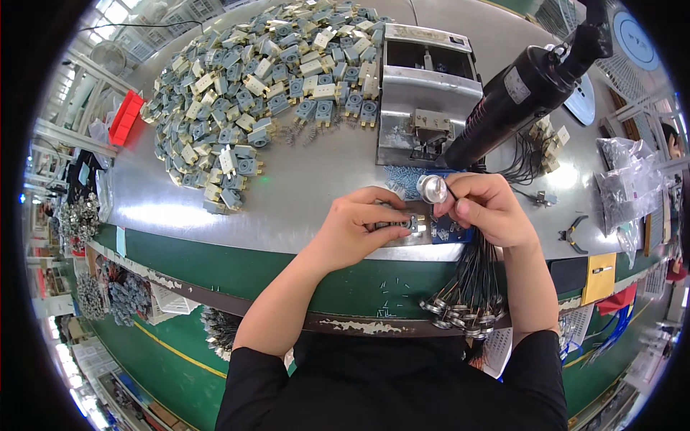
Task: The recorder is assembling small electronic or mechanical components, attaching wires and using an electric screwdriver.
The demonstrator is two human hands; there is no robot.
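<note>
Near the table's front edge my left hand point(356, 224) is closed around a small grey block with brass terminals point(415, 223), its thumb and fingers on either side. To the right of it, my right hand point(496, 208) pinches a round silver metal part with a black lead point(433, 188). That round part is raised just above and beside the block, apart from it. Beneath the hands lies a blue tray point(440, 233) holding small metal pieces. A bundle of black leads with round metal heads point(463, 310) hangs over the table edge below my right hand.
A large heap of grey and cream blocks point(251, 79) covers the back left, with loose springs point(309, 133) beside it. A metal fixture point(428, 93) and a slanted black cylindrical tool point(507, 93) stand behind the hands. Pliers point(574, 235), a plastic bag point(629, 172) and a red bin point(127, 117) lie around.
</note>
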